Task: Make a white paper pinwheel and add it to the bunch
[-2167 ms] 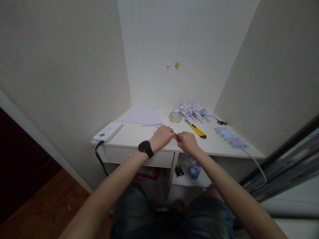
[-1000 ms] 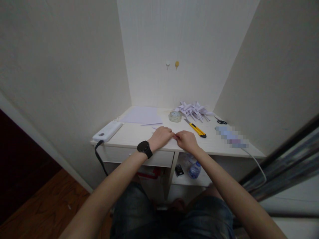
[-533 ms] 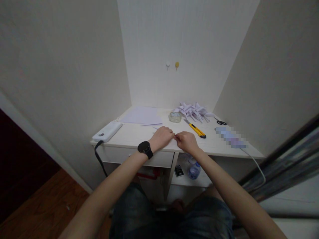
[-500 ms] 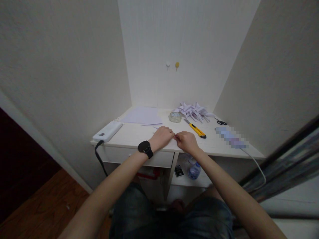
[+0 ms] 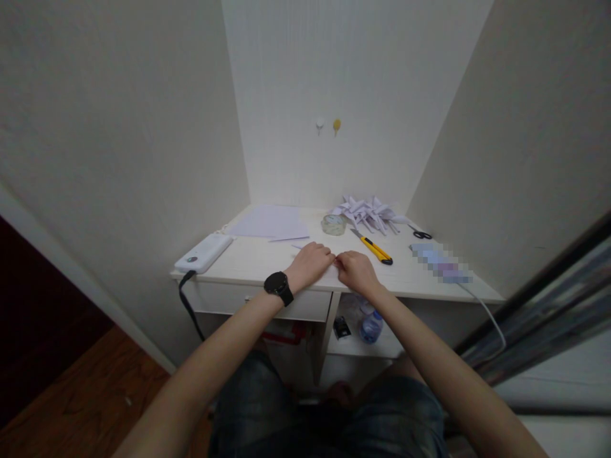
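I had both hands together over the middle of the worktop (image 5: 258,257), close to its front edge. Left hand (image 5: 311,262): palm down, fingers bent, black watch (image 5: 278,284) at the wrist. Right hand (image 5: 358,273): fingers curled in, tips brought up against the left fingertips. From my end I could not tell whether either was gripping; whatever lay between the fingertips was too small to name. The strip (image 5: 296,247), thin and pale, poked out from beneath the left hand towards the left; the rest was hidden from me.

Back left, I noted paper (image 5: 267,221) lying flat, a narrow piece (image 5: 289,239) along its near edge. Toward the back right corner: a heap of folded paper shapes (image 5: 367,213), tape (image 5: 333,224) just left of it. Cutter (image 5: 375,248) near the right hand, blade out toward the back edge, yellow handle nearer the front. Scissors (image 5: 422,235) by the right edge; a blurred-out object (image 5: 442,264) with a white cable (image 5: 487,315) nearer the front right corner. White box (image 5: 203,253) at the front left corner, black cable (image 5: 188,302) hanging off. Below, on a shelf (image 5: 353,346), I made out a bottle (image 5: 371,327) and a black packet (image 5: 342,327).
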### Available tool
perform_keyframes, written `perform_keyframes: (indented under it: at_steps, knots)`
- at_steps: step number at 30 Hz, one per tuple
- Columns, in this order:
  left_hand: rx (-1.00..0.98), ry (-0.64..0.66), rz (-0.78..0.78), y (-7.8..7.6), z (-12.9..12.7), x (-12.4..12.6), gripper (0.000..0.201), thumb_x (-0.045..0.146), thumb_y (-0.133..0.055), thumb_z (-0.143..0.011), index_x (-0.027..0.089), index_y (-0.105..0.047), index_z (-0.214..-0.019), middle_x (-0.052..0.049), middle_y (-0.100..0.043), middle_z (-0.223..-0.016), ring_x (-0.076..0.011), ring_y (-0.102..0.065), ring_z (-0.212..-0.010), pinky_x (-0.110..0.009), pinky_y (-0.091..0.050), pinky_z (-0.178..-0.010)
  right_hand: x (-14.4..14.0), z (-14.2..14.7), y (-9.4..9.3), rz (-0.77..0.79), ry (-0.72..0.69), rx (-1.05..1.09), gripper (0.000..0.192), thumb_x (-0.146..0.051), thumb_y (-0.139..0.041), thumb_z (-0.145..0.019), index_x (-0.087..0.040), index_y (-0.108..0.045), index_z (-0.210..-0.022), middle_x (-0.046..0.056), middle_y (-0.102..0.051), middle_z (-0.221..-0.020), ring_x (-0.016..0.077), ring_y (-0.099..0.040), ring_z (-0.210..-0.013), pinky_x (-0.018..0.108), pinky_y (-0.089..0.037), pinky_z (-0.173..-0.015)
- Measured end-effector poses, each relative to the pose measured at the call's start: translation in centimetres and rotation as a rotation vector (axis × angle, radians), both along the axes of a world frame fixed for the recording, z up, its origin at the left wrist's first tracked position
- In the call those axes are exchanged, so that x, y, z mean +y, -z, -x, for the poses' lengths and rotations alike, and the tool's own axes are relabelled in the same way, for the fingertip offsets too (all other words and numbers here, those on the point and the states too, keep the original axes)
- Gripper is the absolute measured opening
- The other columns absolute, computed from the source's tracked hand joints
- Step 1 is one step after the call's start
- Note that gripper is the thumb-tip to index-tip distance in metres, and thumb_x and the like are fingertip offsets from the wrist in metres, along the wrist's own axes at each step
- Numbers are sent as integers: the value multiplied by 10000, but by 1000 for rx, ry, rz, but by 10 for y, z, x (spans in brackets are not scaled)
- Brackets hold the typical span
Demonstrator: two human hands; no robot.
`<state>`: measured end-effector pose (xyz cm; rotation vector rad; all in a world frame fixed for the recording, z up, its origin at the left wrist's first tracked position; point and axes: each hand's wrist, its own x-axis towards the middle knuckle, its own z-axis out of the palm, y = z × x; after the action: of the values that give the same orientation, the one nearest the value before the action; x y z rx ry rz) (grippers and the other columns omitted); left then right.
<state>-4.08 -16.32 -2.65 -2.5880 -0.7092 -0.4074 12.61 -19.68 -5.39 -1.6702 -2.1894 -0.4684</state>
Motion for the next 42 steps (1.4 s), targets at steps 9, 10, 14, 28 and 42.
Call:
perform_keyframes:
  at_steps: [9, 10, 14, 28, 42]
  knots:
    - [-18, -15, 6, 2, -1, -1, 140, 149, -550, -920, 127, -688, -917, -99, -691, -884, -227, -619, -872, -357, -421, -770, 4, -4, 3, -89, -100, 0, 191, -128, -510, -864, -127, -700, -848, 124, -700, -858, 240, -550, -893, 328, -372, -842]
    - [-18, -11, 8, 3, -1, -2, 138, 150, -552, -918, 126, -688, -913, -100, -690, -879, -226, -620, -871, -357, -422, -770, 4, -4, 3, -78, -90, -7, 183, -121, -515, -852, -124, -697, -831, 128, -696, -840, 239, -551, -877, 328, -373, -833]
    - [-19, -2, 9, 5, -3, -2, 137, 146, -552, -912, 122, -687, -904, -106, -688, -869, -224, -622, -869, -359, -427, -769, 3, -3, 2, -65, -55, -10, 171, -113, -524, -831, -123, -693, -811, 131, -690, -821, 236, -556, -848, 324, -372, -787]
    - [-29, -28, 29, 6, -4, -5, 155, 136, -535, -912, 125, -688, -937, -103, -691, -881, -232, -627, -872, -358, -440, -770, 3, -3, 1, -17, 3, -2, 205, -174, -535, -857, -146, -733, -811, 122, -721, -816, 230, -599, -821, 318, -366, -718]
    - [-86, -114, 62, 7, 2, -1, 216, 186, -504, -926, 145, -715, -902, -104, -699, -840, -240, -636, -856, -348, -441, -748, 2, -3, 0, -20, -86, 8, 211, -129, -519, -850, -162, -727, -848, 97, -732, -839, 223, -590, -868, 303, -383, -758]
